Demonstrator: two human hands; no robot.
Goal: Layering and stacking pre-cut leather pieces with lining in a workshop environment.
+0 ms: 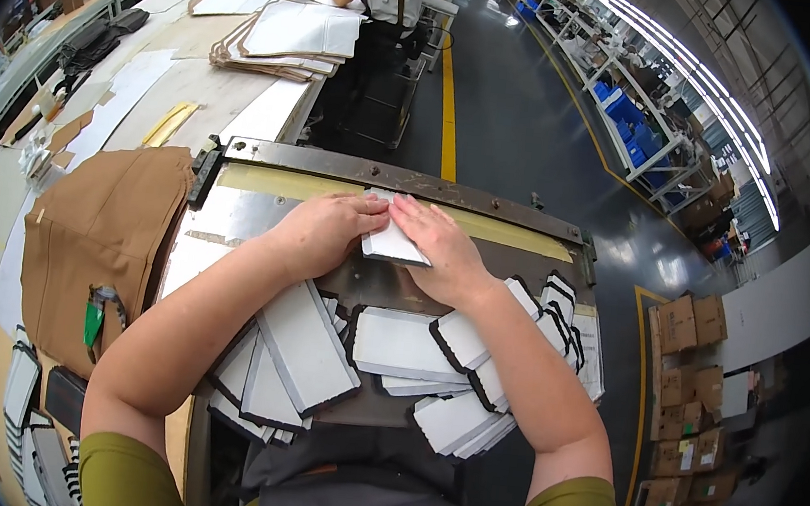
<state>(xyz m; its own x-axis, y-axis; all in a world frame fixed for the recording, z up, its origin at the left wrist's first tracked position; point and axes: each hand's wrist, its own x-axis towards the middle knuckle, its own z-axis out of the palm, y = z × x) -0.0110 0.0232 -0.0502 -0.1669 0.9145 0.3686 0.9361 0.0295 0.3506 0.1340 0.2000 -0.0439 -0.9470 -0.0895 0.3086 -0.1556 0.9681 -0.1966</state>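
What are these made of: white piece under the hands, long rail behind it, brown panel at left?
White piece: probably coated fabric or leatherette; smooth, matte face, dark edges.
Long rail: metal, likely steel; gray, worn sheen.
Brown panel: heavy fabric or leather, can't tell which; matte, seam-like lines.

The scene is brightly and fairly evenly lit by white tube lights (759, 149), recorded as long, overexposed streaks at the upper right of the frame. Pale glare is thrown back by the glossy grey floor (535, 119), and a soft sheen is carried by the steel plate (243, 213) near the centre, which is left darker below the hands (444, 257). White black-edged panels (308, 346) at the lower middle are rendered crisply; the distant storage rack (631, 128) is softened. The metal bar (412, 183) is bowed by fisheye distortion, and the corners are swallowed by black.
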